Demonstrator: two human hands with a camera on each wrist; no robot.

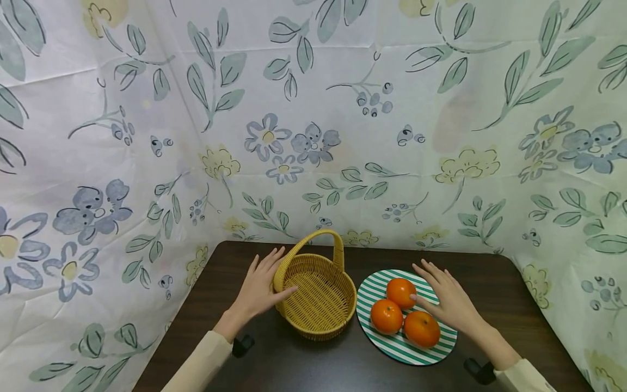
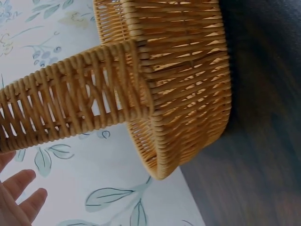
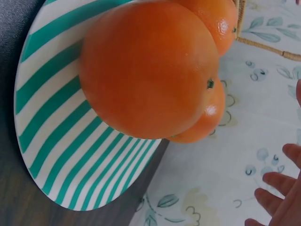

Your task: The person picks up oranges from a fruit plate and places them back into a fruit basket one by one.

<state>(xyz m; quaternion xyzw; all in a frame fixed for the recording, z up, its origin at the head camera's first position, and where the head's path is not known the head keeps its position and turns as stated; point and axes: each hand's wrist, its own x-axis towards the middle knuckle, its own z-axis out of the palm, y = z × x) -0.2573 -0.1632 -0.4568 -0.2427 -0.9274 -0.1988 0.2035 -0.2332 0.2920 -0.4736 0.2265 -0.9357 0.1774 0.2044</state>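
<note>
A yellow wicker basket (image 1: 320, 296) with an arched handle (image 1: 313, 239) stands on the table, nothing inside it. My left hand (image 1: 259, 288) is at its left side, fingers spread and thumb reaching over the rim. In the left wrist view those fingertips (image 2: 33, 202) show just below the handle (image 2: 70, 94). To the right, three oranges (image 1: 400, 294) sit together on a green-and-white striped plate (image 1: 377, 340). My right hand (image 1: 448, 299) hovers over the plate's right side, fingers extended, its thumb overlapping the oranges. The right wrist view has the nearest orange (image 3: 150, 70) large in front, the fingers (image 3: 277, 183) apart from it.
The dark wooden table (image 1: 294, 370) ends at a back edge just behind the basket. Floral cloth (image 1: 313, 136) hangs behind it and along both sides. Basket and plate stand close side by side.
</note>
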